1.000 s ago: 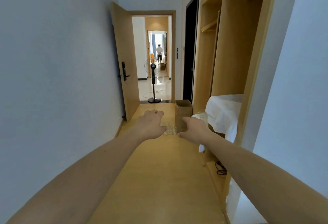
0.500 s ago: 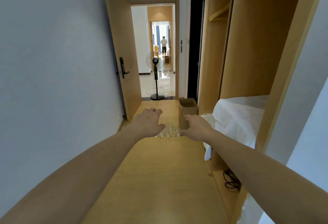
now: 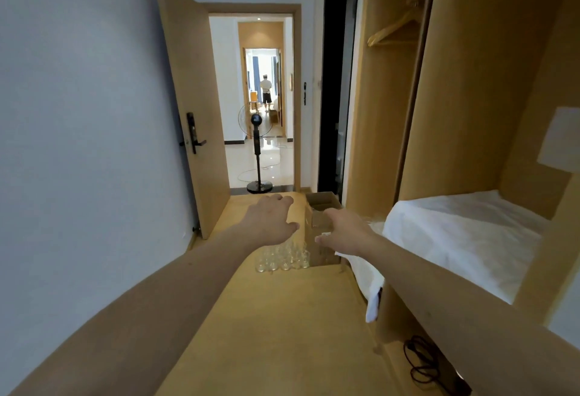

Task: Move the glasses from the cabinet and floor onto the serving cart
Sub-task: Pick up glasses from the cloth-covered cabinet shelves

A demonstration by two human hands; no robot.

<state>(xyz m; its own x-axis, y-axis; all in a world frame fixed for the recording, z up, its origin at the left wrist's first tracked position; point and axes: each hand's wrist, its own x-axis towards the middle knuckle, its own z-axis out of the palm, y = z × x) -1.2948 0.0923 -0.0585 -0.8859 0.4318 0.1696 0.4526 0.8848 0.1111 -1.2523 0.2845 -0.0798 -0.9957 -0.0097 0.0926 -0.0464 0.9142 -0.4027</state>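
Grip: left hand [image 3: 270, 221] and right hand [image 3: 346, 232] spread, nothing held. Step: floor [image 3: 282, 317] glasses [image 3: 282, 257] being approached beside cardboard box [image 3: 321, 207]. Next: gentle two-handed pickup needed.

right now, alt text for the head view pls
Two bare arms reach forward, left hand and right hand open above a cluster of clear glasses on the wooden floor beside a cardboard box. An open door lies ahead.

No text, label, brand, number or sign can be read anywhere in this view; every surface shown bears no legible writing
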